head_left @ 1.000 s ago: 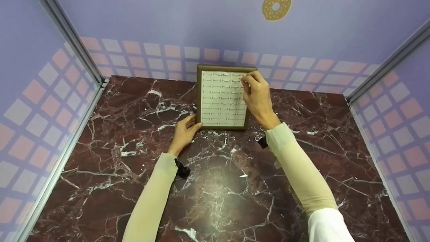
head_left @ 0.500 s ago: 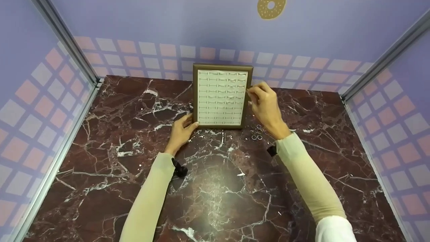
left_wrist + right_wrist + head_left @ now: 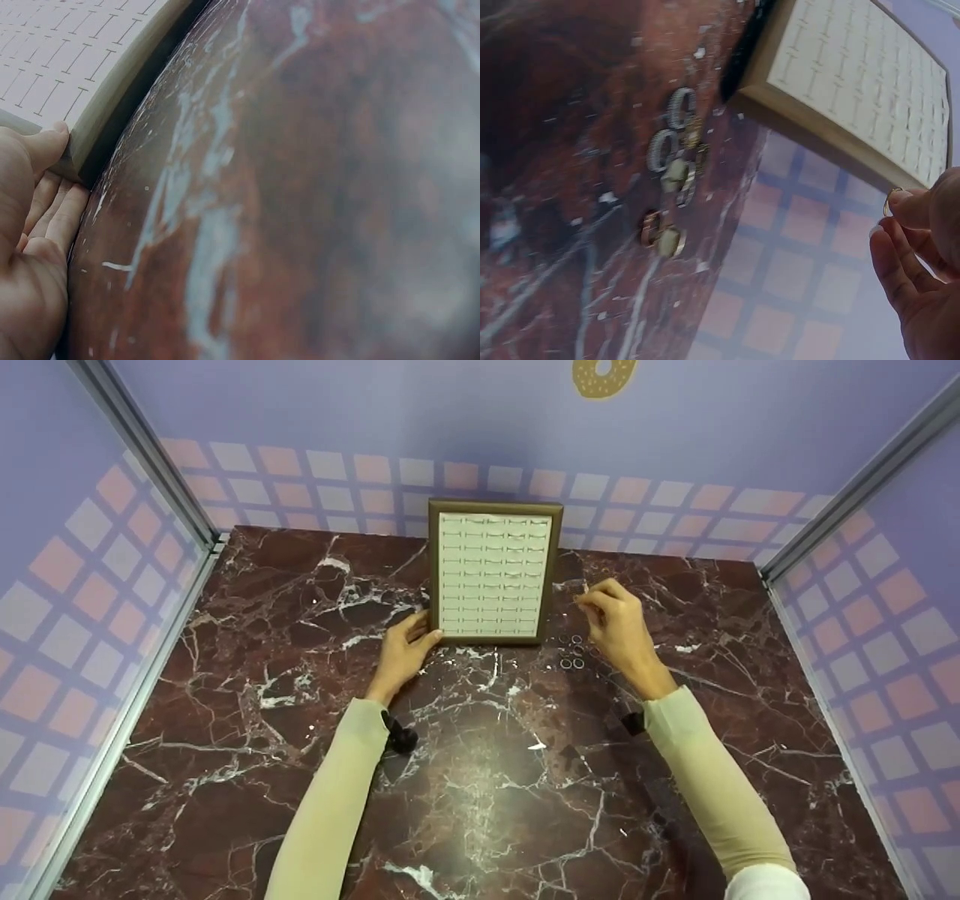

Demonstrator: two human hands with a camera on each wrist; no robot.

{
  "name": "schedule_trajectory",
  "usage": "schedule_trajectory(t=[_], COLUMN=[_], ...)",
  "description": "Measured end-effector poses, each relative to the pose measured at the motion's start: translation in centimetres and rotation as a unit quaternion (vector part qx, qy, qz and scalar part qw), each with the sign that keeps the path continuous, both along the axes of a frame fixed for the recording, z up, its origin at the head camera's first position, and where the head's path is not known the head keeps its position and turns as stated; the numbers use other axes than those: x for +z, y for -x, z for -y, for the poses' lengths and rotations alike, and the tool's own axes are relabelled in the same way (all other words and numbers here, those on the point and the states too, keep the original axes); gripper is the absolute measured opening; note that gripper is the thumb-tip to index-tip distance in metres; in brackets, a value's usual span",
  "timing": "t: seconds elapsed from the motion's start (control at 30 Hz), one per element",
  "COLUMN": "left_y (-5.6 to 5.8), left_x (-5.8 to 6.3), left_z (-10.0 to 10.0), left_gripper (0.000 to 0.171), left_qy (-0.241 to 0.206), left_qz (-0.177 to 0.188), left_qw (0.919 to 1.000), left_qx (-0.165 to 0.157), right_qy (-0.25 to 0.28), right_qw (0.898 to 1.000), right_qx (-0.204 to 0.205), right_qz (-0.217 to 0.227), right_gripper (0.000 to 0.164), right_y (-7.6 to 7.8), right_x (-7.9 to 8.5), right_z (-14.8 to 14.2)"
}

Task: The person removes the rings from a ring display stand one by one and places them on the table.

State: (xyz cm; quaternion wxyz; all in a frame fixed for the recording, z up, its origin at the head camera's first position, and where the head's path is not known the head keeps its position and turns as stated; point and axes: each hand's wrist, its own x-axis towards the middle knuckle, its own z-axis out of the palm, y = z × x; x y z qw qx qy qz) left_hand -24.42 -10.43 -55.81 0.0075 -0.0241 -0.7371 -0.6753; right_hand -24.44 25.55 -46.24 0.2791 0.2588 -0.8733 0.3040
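Note:
A ring display board (image 3: 457, 616) with a wooden frame and a slotted white pad stands upright by the back wall. Several slots in its upper right part seem to carry rings. My left hand (image 3: 400, 658) grips its lower left corner, thumb on the front of the frame, as the left wrist view also shows. Right of the board, my right hand (image 3: 624, 634) pinches a thin gold ring (image 3: 887, 202) between thumb and fingertip, off the table. Below that hand, several loose silver and gold rings (image 3: 681, 109) lie on the tabletop, two of them with pale stones or settings.
The dark red marbled tabletop (image 3: 465, 780) spreads in front of the board. Lilac panels with pink and grey squares (image 3: 461, 476) enclose the back and both sides. Metal rails (image 3: 202, 540) run along the corners.
My right hand has moved from the board's upper right slots down and to the right, away from the board. The left hand has kept its grip on the corner.

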Motion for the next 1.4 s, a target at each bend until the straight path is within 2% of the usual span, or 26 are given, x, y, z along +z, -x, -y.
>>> schedule_trajectory(t=[0.3, 0.63, 1.17, 1.4], left_y=[0.2, 0.4, 0.1, 0.1], left_x=[-0.1, 0.0, 0.0, -0.2], left_z=[0.1, 0.1, 0.1, 0.1], left_gripper=[0.053, 0.053, 0.054, 0.053], left_qy=[0.008, -0.002, 0.015, 0.022], left_qz=[-0.012, -0.006, -0.007, -0.012], left_qw=[0.9999, 1.0, 0.9999, 0.9997], left_qx=[0.004, 0.004, -0.003, -0.006], right_qy=[-0.026, -0.059, -0.12, -0.134], right_qw=[0.999, 0.996, 0.989, 0.985], right_qx=[0.013, 0.018, 0.023, 0.021], right_qz=[0.039, 0.068, 0.088, 0.109], right_gripper=[0.009, 0.014, 0.016, 0.02], right_y=[-1.4, -2.4, -3.3, -3.7], right_x=[-2.2, -4.5, -6.0, -6.0], right_z=[-1.7, -3.3, -4.5, -4.5])
